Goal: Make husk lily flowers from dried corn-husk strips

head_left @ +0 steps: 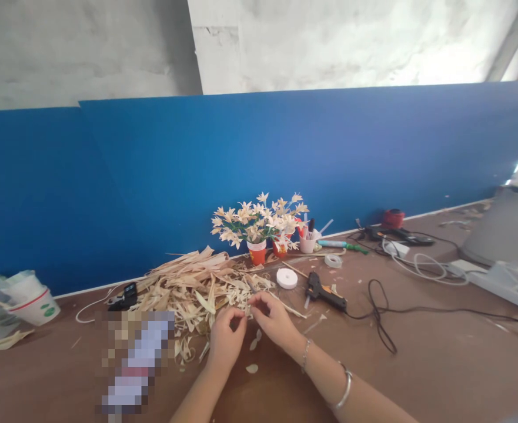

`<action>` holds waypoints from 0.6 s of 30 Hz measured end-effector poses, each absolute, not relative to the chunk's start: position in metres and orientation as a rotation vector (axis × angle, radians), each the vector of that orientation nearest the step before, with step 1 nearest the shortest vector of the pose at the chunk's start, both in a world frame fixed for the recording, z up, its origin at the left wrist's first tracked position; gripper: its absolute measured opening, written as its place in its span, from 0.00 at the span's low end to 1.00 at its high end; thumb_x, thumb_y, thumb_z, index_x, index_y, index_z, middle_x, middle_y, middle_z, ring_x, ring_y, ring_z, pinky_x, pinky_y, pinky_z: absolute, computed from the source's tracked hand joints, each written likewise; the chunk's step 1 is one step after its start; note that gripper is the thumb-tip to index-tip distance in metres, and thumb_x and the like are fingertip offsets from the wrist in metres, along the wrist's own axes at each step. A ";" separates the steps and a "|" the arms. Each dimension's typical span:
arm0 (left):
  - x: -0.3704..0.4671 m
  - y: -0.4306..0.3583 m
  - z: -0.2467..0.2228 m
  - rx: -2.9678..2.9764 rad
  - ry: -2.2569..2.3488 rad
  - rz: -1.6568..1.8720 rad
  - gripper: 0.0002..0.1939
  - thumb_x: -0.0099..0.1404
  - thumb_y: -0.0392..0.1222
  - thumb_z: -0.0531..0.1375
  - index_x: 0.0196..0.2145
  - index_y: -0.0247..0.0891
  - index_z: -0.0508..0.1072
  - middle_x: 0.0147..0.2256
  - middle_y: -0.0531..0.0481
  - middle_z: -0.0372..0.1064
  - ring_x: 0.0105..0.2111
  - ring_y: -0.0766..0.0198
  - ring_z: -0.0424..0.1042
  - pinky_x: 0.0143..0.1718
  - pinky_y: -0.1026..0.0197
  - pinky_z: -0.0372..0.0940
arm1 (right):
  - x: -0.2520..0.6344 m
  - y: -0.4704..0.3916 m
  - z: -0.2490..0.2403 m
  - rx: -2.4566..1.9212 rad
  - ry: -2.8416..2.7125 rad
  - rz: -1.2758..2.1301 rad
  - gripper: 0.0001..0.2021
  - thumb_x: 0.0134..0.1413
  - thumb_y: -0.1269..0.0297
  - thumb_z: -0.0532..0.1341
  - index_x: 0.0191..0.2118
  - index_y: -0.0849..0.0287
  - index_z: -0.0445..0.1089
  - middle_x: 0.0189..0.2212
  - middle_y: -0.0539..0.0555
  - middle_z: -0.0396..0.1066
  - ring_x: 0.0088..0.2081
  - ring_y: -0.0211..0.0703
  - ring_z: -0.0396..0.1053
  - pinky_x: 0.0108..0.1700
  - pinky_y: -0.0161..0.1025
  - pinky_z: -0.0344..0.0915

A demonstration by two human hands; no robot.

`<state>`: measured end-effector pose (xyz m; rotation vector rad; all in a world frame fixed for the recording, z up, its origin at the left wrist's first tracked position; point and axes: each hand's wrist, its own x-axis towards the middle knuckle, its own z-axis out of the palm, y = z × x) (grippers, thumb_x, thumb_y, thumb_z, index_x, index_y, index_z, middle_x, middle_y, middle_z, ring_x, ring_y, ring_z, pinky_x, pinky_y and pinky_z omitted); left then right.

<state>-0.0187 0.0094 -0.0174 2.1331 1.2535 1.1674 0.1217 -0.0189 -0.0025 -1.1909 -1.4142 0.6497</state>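
Note:
My left hand is closed, thumb and fingertips curled together over the table. Close beside it, my right hand has its thumb and index finger pinched. Anything between the fingertips is too small to make out. A heap of dried husk strips lies just beyond and to the left of my hands. Below the fingers, a pale petal-shaped piece rests on the brown tabletop. Behind the heap stand cream artificial flowers in an orange-red paper cup, with a second cup alongside.
Right of my hands lie a white tape roll and a black glue gun trailing its cable. A clear tape roll, pen cup and power strip sit farther right. A blurred-out device and paper bowl are left.

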 end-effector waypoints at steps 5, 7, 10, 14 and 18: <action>-0.019 0.010 -0.018 2.135 1.256 1.161 0.06 0.55 0.36 0.55 0.24 0.38 0.70 0.25 0.51 0.70 0.29 0.61 0.70 0.32 0.60 0.64 | 0.122 -0.019 -0.002 -1.188 -1.412 0.633 0.08 0.45 0.75 0.55 0.32 0.59 0.67 0.28 0.49 0.69 0.31 0.39 0.67 0.36 0.38 0.66; -0.019 0.009 -0.018 2.137 1.254 1.155 0.06 0.55 0.36 0.54 0.24 0.38 0.70 0.25 0.51 0.70 0.28 0.61 0.70 0.32 0.60 0.64 | 0.122 -0.019 -0.002 -1.187 -1.416 0.629 0.08 0.46 0.75 0.55 0.32 0.59 0.67 0.28 0.49 0.69 0.31 0.38 0.67 0.36 0.37 0.66; -0.019 0.009 -0.018 2.146 1.251 1.154 0.06 0.55 0.36 0.54 0.23 0.38 0.69 0.24 0.51 0.69 0.28 0.62 0.69 0.32 0.60 0.64 | 0.121 -0.018 -0.002 -1.192 -1.422 0.634 0.08 0.46 0.75 0.55 0.32 0.59 0.67 0.27 0.49 0.69 0.30 0.38 0.67 0.34 0.36 0.66; -0.019 0.010 -0.019 2.142 1.248 1.155 0.06 0.55 0.36 0.55 0.23 0.38 0.69 0.24 0.52 0.69 0.28 0.62 0.69 0.31 0.61 0.64 | 0.121 -0.019 -0.003 -1.204 -1.424 0.645 0.07 0.46 0.74 0.55 0.32 0.59 0.67 0.27 0.49 0.69 0.29 0.38 0.66 0.34 0.36 0.65; -0.018 0.011 -0.021 2.088 1.244 1.150 0.05 0.55 0.37 0.55 0.26 0.38 0.71 0.25 0.51 0.71 0.28 0.62 0.69 0.32 0.60 0.64 | 0.123 -0.018 -0.002 -1.220 -1.402 0.652 0.07 0.46 0.73 0.55 0.33 0.59 0.67 0.27 0.49 0.69 0.29 0.38 0.66 0.33 0.35 0.64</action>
